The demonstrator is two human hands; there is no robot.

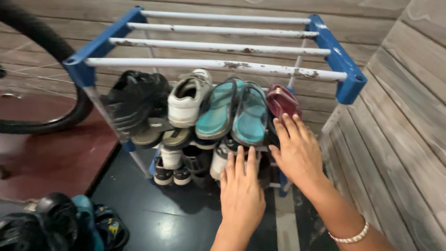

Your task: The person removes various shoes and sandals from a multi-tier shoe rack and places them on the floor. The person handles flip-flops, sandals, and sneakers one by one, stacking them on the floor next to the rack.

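While a bicycle tyre (42,69) curves at the far left of the blue shoe rack (100,46), black shoes (134,100), a white sneaker (188,97) and teal sandals (234,114) fill its middle shelf. Below the sandals, the left hand (241,193) lies flat and open, gripping nothing. Right of them, the right hand (297,148), fingers spread, touches a maroon slipper (281,100).

Premises: home entryway. Evidence: blue-and-white shoe rack (218,62) at centre frame loaded with household footwear, bicycle tyre (55,51) upper left, wood-plank wall (399,116) right, more shoes (60,225) lower left.
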